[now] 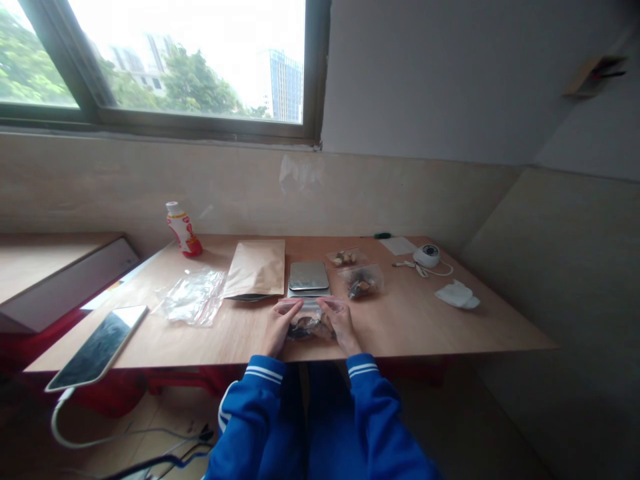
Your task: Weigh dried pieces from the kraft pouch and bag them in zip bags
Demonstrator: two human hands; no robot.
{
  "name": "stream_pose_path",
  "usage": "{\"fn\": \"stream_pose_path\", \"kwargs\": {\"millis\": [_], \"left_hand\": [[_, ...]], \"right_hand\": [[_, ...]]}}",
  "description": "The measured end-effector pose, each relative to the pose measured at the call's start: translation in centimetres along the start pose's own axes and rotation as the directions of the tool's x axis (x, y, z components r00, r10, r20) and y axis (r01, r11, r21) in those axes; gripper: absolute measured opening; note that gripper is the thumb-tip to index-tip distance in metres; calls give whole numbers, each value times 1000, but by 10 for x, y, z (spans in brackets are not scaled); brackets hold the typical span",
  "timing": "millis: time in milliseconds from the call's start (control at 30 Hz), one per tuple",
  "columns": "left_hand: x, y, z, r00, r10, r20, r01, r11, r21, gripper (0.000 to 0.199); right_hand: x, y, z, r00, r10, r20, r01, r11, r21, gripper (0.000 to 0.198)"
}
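Observation:
Both hands hold a clear zip bag with dark and brown pieces inside, near the table's front edge. My left hand pinches the left part of its reddish zip strip, thumb on top. On the right part, my right hand grips the same strip with thumb and fingers. Just beyond the bag lies a small digital scale with a bare metal plate. Right of the scale rest a zip bag of dark pieces and, behind it, a zip bag of pale pieces.
A brown kraft pouch and a pile of clear plastic bags lie to the left. A bottle stands behind them. A phone overhangs the front-left edge, its cable hanging. A white round device and crumpled tissue are at right.

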State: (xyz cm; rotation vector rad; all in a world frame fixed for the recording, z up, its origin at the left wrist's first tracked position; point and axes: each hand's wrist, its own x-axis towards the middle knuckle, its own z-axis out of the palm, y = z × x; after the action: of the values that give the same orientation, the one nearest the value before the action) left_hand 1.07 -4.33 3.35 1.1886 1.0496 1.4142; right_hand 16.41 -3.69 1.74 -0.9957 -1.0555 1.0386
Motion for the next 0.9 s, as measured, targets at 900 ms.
{"fn": "stream_pose_path", "kwargs": {"millis": [900], "left_hand": [[1, -1, -2, 992, 63, 112, -66, 997, 29, 28]], "right_hand": [[-1, 3, 18, 998, -55, 37, 58, 994, -92, 24]]}}
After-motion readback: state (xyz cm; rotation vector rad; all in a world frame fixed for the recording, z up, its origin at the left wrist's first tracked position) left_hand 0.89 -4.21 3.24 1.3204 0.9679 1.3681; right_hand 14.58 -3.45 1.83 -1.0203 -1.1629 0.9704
